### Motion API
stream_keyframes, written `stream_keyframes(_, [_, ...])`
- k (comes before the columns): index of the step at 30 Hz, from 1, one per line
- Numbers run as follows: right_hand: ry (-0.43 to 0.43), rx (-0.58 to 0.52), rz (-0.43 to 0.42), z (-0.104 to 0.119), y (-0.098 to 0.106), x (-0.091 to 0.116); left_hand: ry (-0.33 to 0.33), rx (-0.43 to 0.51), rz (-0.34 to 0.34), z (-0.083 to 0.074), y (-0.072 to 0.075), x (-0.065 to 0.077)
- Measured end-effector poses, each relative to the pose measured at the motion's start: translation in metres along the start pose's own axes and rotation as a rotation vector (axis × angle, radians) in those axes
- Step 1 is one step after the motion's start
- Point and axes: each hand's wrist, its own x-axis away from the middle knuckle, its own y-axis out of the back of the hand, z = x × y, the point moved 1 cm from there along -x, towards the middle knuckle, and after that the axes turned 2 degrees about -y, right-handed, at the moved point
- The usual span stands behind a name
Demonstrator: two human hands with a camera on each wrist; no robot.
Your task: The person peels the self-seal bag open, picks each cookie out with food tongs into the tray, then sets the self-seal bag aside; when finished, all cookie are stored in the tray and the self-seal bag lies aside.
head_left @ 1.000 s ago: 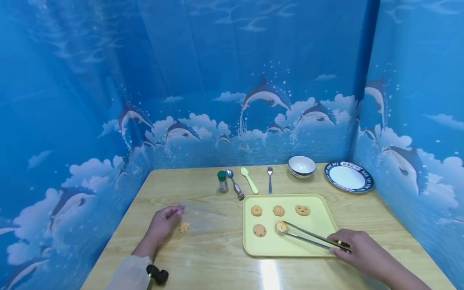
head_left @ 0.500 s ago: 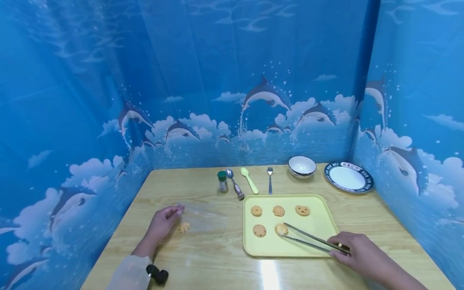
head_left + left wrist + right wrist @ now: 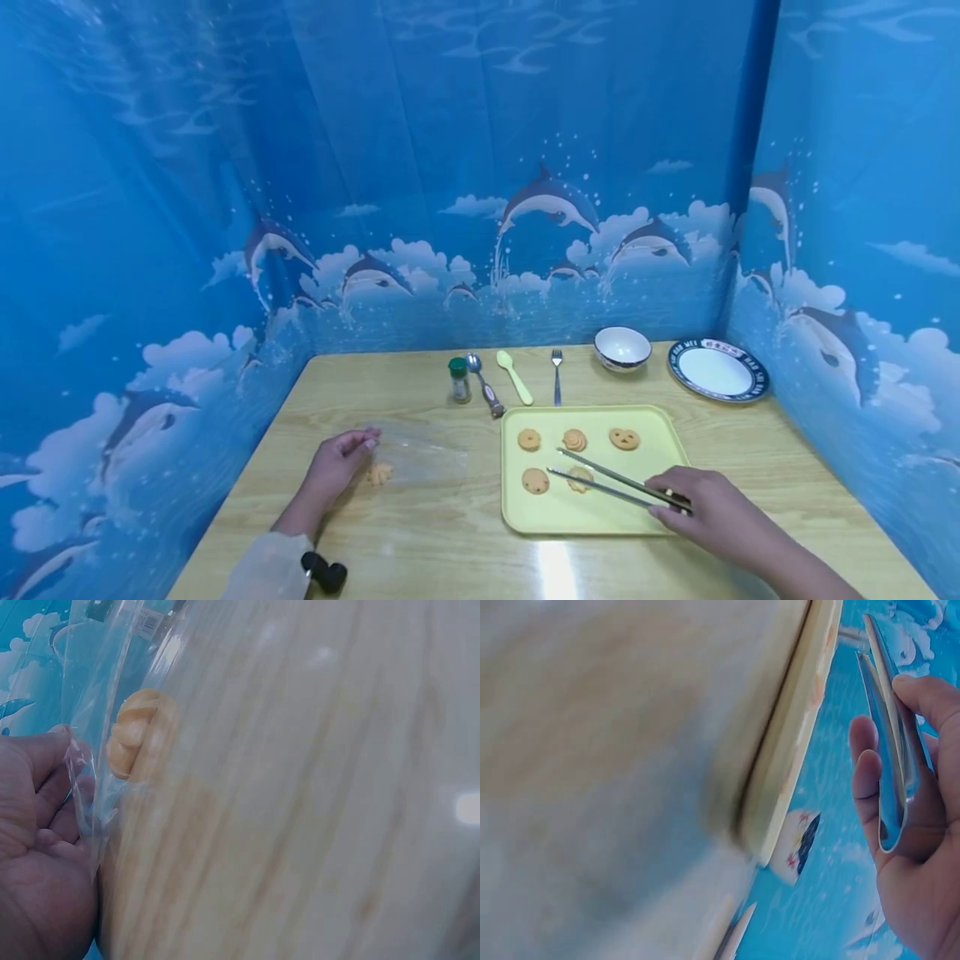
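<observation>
My left hand [image 3: 337,462] pinches the edge of a clear plastic bag [image 3: 433,457] between thumb and fingers. A flower-shaped cookie [image 3: 136,735] shows through the film close to those fingers. My right hand [image 3: 708,510] grips metal tongs [image 3: 900,754] whose tips stand apart with nothing between them. They reach over a yellow tray [image 3: 592,523], above a round ridged cookie [image 3: 577,488] that one tong arm partly covers. Left of it lies a plain round cookie [image 3: 535,481]. Behind are a ring cookie [image 3: 528,440], a swirl cookie [image 3: 575,440] and a pretzel-shaped cookie [image 3: 624,438].
A green-capped shaker [image 3: 460,383], a spoon [image 3: 486,387], a pale green spoon [image 3: 514,377] and a fork [image 3: 557,379] lie or stand behind the tray. A bowl [image 3: 622,348] and a dark-rimmed plate [image 3: 718,370] sit at the table's far right. Dolphin-print curtains surround the table.
The tongs have let go of the ridged cookie, which stays on the tray. Their tips opened wider and moved left with my right hand. My left hand holds its place on the bag.
</observation>
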Motion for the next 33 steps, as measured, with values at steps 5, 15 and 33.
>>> stream_keyframes(5, [0.052, -0.011, 0.021, 0.015, -0.009, -0.025, -0.001, 0.014, 0.001, 0.002, -0.001, 0.000])
stream_keyframes(15, [0.117, 0.042, 0.106, 0.047, -0.035, -0.072, 0.003, 0.025, 0.017, 0.004, -0.001, 0.002])
stream_keyframes(33, [0.178, 0.092, 0.178, 0.081, -0.065, -0.122, 0.041, 0.004, 0.006, -0.001, -0.001, 0.002])
